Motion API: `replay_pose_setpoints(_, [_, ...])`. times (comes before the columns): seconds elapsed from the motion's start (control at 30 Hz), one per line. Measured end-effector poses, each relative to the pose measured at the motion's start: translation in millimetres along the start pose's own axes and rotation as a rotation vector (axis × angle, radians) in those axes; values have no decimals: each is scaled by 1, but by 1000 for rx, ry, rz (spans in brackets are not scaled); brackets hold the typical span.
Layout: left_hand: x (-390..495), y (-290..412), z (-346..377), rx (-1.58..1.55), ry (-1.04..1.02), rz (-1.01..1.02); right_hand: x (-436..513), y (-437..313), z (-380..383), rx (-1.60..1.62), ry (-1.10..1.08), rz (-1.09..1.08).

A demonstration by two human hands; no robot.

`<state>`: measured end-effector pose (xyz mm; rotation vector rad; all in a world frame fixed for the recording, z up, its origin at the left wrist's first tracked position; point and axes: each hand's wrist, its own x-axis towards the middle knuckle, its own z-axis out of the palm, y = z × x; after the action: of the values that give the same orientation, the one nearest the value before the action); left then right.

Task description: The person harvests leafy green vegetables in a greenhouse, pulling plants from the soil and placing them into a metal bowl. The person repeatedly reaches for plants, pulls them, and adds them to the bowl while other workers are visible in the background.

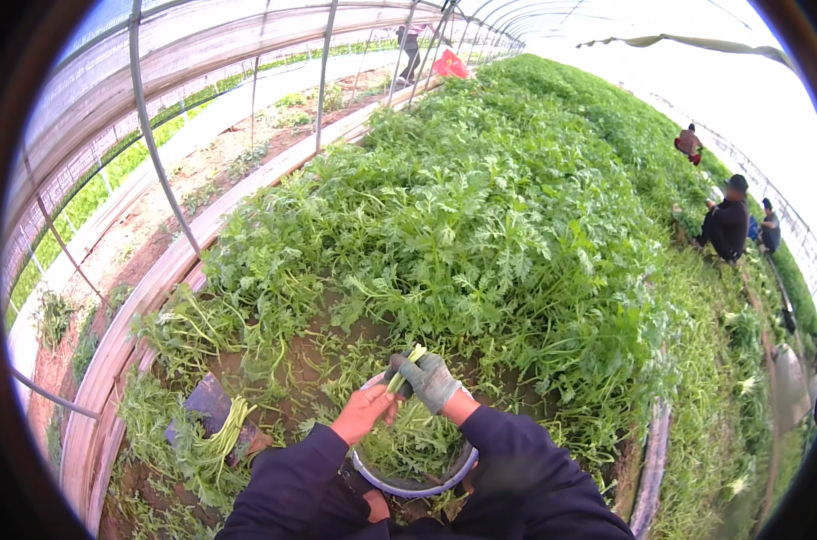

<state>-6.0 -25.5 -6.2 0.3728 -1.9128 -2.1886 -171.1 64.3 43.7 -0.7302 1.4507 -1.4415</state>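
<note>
My left hand (364, 413) is bare and closed around the lower part of a few pale green cut stems (415, 354). My right hand (432, 381), in a grey-green work glove, grips the same stems nearer their upper ends. Both hands are over a round basin (408, 491) with a whitish-blue rim, which sits between my legs and contains loose green leaves (418, 449). A bundle of leafy greens (226, 432), its pale stems together, lies on a dark sheet (209, 405) to the left of the basin.
A dense bed of leafy greens (476, 223) extends ahead. Metal hoops (145, 121) and rolled plastic film line the left side. Several people are farther off, one in black crouching (727, 219) at the right and another beyond the left hoops. A red bag (451, 64) lies far ahead.
</note>
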Motion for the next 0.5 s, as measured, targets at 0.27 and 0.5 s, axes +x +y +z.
replay_pose_setpoints(0.27, [-2,26,-6,588,304,226,3,-7,-3,210,-50,-107])
replay_pose_setpoints(0.5, [-49,69,-71,1008,533,342,0,-2,9,-88,-195,20])
